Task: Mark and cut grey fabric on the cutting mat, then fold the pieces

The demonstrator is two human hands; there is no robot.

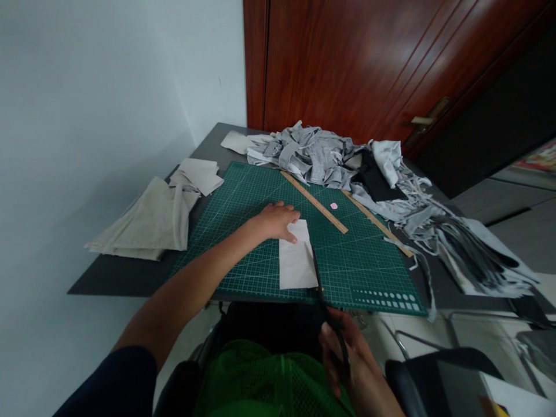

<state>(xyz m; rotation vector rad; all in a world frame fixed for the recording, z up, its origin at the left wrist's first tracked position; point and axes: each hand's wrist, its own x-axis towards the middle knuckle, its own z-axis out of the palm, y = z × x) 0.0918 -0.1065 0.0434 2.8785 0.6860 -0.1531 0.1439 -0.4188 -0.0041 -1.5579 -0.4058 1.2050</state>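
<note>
A pale rectangular piece of cloth (pixel 297 265) lies on the green cutting mat (pixel 252 197) close to its front edge. My left hand (pixel 280 222) rests on the cloth's upper left part, palm down with fingers apart. Black scissors (pixel 320 289) are gripped in my right hand (pixel 350 353), below the table's front edge. Their blades point away from me along the cloth's right edge. Beyond the cloth lie a wooden ruler (pixel 315 202) and a small pink piece (pixel 333 206).
A second wooden ruler (pixel 377 223) lies at the mat's right. Grey cloth scraps (pixel 317 153) are heaped along the back, with folded grey cloth (pixel 482 255) at the right. Beige cloth (pixel 152 223) is stacked at the left, beside the wall.
</note>
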